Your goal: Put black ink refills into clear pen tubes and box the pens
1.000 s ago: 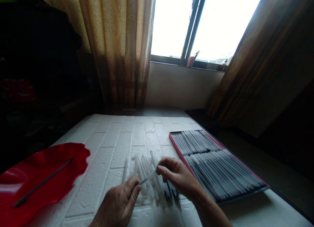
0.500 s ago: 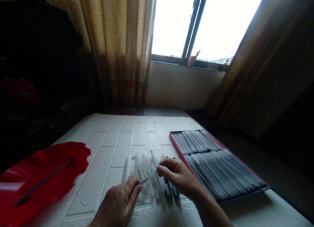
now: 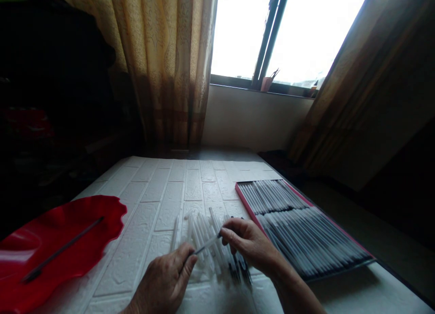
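Observation:
My left hand (image 3: 166, 275) pinches one end of a slim pen (image 3: 206, 245) with a clear barrel. The other end sits between the thumb and fingers of my right hand (image 3: 243, 241), so the pen slants up to the right. Under and behind it lie several clear, whitish pen barrels (image 3: 195, 228) on the table. Dark pen caps (image 3: 239, 268) are spread below my right hand, partly hidden and blurred. Whether the pen's right end bears a cap cannot be made out behind the fingertips.
To the right stands a red-edged box (image 3: 244, 197) with two rows of pens. A red wavy-rimmed dish (image 3: 91, 255) at the left holds a single pen (image 3: 64, 249). The white brick-patterned tabletop (image 3: 142, 214) reaches back towards a curtain (image 3: 163, 78) and a window (image 3: 238, 33).
Hardly anything differs. Both hands keep their hold on the pen, and the view has shifted very slightly.

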Motion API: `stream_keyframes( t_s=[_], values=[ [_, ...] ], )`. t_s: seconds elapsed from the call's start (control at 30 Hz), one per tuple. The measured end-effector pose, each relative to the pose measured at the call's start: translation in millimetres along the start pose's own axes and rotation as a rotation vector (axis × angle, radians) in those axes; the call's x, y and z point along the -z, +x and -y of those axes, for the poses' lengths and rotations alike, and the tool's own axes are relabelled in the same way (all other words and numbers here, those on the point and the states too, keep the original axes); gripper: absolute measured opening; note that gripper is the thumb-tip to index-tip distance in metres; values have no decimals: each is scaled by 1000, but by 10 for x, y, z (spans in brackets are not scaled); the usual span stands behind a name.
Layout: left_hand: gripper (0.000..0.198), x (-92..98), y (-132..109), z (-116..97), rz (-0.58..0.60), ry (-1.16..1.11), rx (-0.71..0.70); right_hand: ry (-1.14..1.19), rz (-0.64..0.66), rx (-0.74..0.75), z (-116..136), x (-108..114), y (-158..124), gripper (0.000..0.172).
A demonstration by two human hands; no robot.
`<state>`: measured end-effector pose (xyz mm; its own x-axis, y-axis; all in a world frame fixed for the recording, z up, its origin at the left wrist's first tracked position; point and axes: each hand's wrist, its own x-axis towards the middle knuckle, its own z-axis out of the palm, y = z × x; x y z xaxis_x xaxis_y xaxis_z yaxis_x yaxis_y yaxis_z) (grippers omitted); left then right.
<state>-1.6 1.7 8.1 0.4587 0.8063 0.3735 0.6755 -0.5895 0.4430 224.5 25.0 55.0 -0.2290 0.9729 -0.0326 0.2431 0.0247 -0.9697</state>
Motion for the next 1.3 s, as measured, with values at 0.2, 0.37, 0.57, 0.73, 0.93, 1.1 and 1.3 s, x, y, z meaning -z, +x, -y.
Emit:
stream_keyframes(
  t_s=[0.2, 0.37, 0.57, 0.73, 0.93, 1.1, 1.3],
  values=[
    [26, 12, -3, -17, -12, 4, -4, 41, 29, 28, 17, 19, -23, 21],
    [25, 8, 2, -23, -22, 1, -10, 11, 17, 4, -14, 29, -18, 29],
    [25, 6, 3, -19, -36, 3, -32, 18, 17, 4, -32, 27, -12, 27],
    [27, 12, 10, -17, -48, 19, -41, 38, 35, -5, -16, 40, -23, 24],
    [27, -2, 12, -5, -19, 18, -28, 22, 32, -24, -37, 39, -18, 30],
    [26, -1, 8, -8, -50, 16, -42, 35, 40, -27, 16, 50, -31, 24],
    [27, 1, 2, -12, -50, 24, -43, 10, 51, -41, 54, 58, -48, 27]
  ],
)
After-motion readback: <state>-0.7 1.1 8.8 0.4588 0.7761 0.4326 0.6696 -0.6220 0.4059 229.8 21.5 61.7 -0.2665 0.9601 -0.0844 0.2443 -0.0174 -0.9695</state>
